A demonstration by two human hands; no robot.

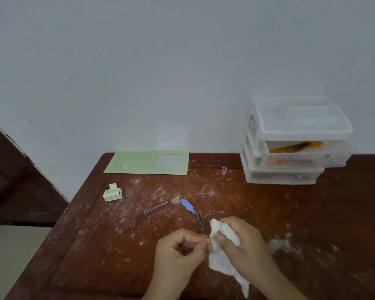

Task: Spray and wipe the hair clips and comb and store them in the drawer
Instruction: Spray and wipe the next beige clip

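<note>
step: wiping small clip | left hand pinches clip, mostly hidden, steadying it for rubbing | right hand bunches white cloth around its tip | blue clip, brown clip, grey clip, cream claw clip wait on table | drawer unit back right, middle drawer pulled out for storing

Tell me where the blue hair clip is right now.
In the head view, the blue hair clip lies on the wooden table near its middle, between a grey clip to its left and a brown clip just beside its near end.

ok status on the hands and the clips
Right hand grips white cloth; left hand pinches something small, unclear. Blue clip, two brown clips on table. Nothing blocking.
</note>
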